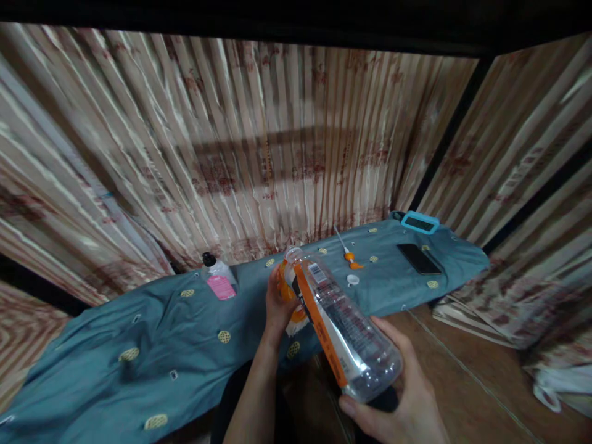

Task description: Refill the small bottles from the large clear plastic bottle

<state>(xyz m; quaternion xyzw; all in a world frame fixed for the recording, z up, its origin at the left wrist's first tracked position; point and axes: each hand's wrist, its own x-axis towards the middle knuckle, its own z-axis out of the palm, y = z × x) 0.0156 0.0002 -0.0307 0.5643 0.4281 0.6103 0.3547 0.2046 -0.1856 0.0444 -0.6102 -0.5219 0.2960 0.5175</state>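
Observation:
My right hand (401, 394) grips the base of a clear plastic bottle (345, 327) with an orange label, held tilted with its open neck pointing away from me. My left hand (277, 305) is closed around an orange object (283, 290) right at the bottle's neck; what that object is I cannot make out. A small white cap (353, 280) lies on the blue-grey cloth (161, 327) just beyond the bottle. An orange pump nozzle with a thin white tube (348, 251) lies further back on the cloth.
A small bottle with a black cap and pink label (219, 277) stands at the back left. A dark phone (419, 258) and a cyan-cased device (419, 222) lie at the right end. Striped curtains (287, 148) hang behind. Brown floor (462, 370) lies at the right.

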